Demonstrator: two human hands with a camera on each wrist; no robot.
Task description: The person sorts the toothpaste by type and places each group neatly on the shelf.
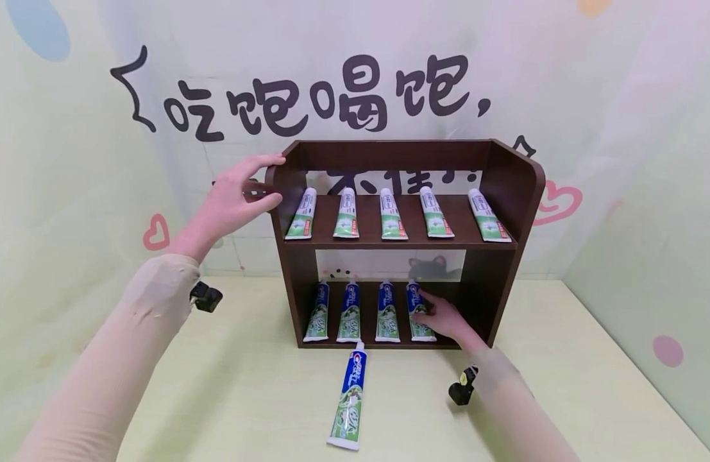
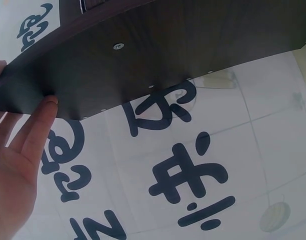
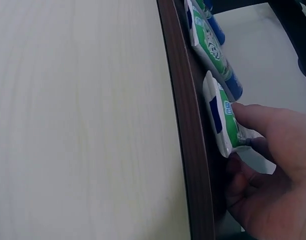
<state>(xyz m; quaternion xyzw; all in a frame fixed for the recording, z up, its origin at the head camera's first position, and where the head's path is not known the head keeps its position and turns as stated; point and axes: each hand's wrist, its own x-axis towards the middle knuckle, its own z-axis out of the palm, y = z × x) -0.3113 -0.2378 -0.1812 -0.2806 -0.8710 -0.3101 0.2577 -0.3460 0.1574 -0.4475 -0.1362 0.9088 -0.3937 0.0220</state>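
Note:
A dark brown two-tier shelf (image 1: pixel 415 246) stands on the table. My left hand (image 1: pixel 230 199) holds the top corner of its left side panel (image 2: pixel 143 55), fingertips against the wood. On the lower tier, my right hand (image 1: pixel 445 317) pinches the rightmost blue-and-green toothpaste tube (image 1: pixel 417 314) between thumb and fingers. That tube (image 3: pixel 225 117) lies leaning back, its flat end at the tier's front edge. Several similar tubes (image 1: pixel 350 314) line up to its left. Another blue-and-green toothpaste tube (image 1: pixel 350 398) lies on the table in front, cap towards the shelf.
Several white-and-green toothpaste tubes (image 1: pixel 392 218) lie spaced out on the upper tier. The pale table (image 1: pixel 239 385) extends around the shelf. Behind it hangs a printed backdrop (image 1: pixel 355 38) with black characters. A wall panel (image 1: pixel 649 289) borders the table on the right.

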